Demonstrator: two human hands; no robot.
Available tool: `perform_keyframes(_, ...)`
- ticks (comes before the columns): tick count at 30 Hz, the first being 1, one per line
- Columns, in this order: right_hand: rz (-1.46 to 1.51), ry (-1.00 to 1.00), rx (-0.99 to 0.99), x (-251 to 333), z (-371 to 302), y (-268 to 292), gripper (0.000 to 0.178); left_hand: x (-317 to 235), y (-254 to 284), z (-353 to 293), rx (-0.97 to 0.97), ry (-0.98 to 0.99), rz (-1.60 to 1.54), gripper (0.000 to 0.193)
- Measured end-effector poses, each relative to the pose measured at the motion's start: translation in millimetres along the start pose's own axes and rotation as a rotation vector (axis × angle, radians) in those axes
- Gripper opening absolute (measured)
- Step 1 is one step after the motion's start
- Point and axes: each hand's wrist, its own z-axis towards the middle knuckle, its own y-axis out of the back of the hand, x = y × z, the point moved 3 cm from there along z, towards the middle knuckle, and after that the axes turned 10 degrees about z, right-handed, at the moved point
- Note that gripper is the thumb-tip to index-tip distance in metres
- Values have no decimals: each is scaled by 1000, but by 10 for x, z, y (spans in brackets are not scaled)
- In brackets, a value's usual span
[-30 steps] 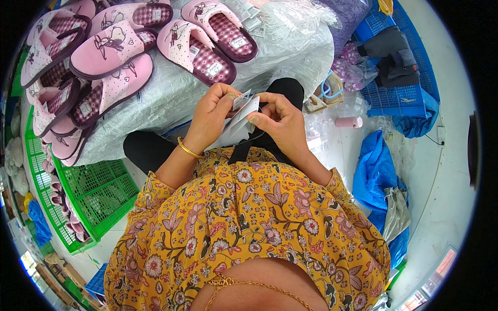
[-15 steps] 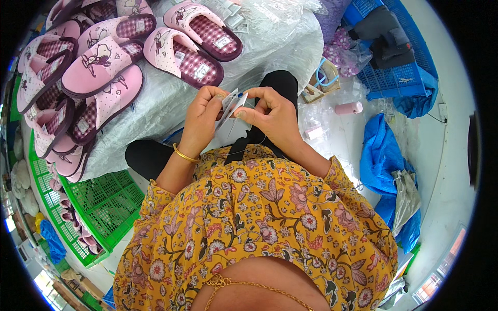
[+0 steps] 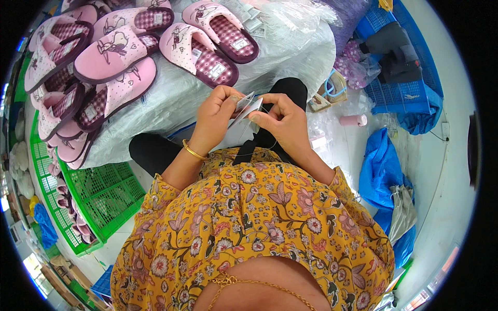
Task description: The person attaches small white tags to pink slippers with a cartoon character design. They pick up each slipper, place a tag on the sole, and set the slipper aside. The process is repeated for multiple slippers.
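Observation:
Above my lap both hands meet at some small, thin white cards that look like tags. My left hand (image 3: 213,120) pinches one card (image 3: 244,101) between thumb and fingers. Facing it, my right hand (image 3: 284,124) grips a second white card (image 3: 254,106) by its edge, thumb against it. The cards overlap at a slant, so how many there are cannot be made out. A thin pale thread loops below my right hand. Just beyond lies a pair of pink slippers (image 3: 179,46) with plaid insoles, on a plastic-covered surface (image 3: 280,57).
More pink slippers (image 3: 114,52) pile up at the far left. Below them stands a green basket (image 3: 106,202). To the right are a blue crate (image 3: 394,98), a small box (image 3: 334,85), a pink thread spool (image 3: 353,121) and a crumpled blue sheet (image 3: 378,166). Loose cards (image 3: 249,20) lie at the back.
The view has shifted, so the surroundings sit a little differently. My hands stay together at the cards, which are tilted slightly more.

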Motion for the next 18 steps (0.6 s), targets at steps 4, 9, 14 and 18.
perform_keyframes(4, -29, 12, 6, -6, 1, -7, 40, -57, 65, -26, -19, -102, 183, 16)
perform_keyframes(9, -132, 80, 109, 13, 13, 33, 47, -339, 224, -119, -89, -356, 575, 15)
perform_keyframes(14, -128, 422, -43, 191, 48, 65, 40, -500, 337, -161, -84, -513, 756, 11)
perform_keyframes(18, 111, 256, 63, 191, 122, -58, 21, -586, 298, -129, -66, -670, 871, 6)
